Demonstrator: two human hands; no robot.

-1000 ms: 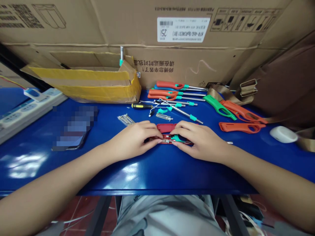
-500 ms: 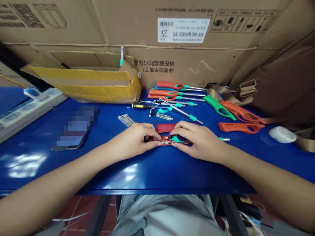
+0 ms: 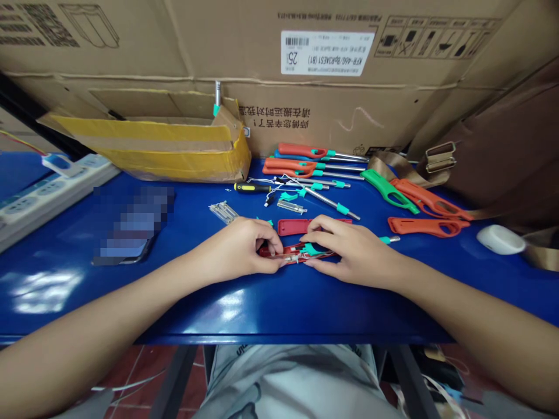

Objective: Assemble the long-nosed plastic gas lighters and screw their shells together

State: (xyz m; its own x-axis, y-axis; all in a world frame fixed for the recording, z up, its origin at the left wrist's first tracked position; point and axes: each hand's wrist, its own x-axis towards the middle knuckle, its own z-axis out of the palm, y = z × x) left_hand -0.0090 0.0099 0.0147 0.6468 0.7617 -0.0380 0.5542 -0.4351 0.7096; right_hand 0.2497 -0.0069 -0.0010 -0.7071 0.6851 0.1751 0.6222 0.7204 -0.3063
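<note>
The red half-shell [image 3: 265, 251] lies open on the bench [image 3: 218, 314], between the two hands. The right hand [image 3: 349, 247] has its forefinger and thumb moderately apart, one at each long edge of the half-shell, so this grip holds it across. The left hand [image 3: 253, 247] has finger and thumb nearly together at the left part of the half-shell; whether this grip pinches some small part, I cannot tell.

As I judge, the work is midway. In the half-shell there already lie a teal piece [image 3: 309, 249], a clear part [image 3: 289, 258] and thin white wire, and a metal tube [image 3: 393, 239] comes out beyond its right end. The red cover [image 3: 292, 227] is apart, just behind the half-shell, so the closing is not done.

About containers: the yellow-taped box [image 3: 152, 152] stands behind and to the left of the half-shell. One metal tube with a teal collar [image 3: 217, 109] rises at its right end; its other contents are hidden by the front wall. Loose clear tanks [image 3: 222, 212] lie behind-left of the half-shell, and finished-looking lighters [image 3: 290, 168] farther behind it.
</note>
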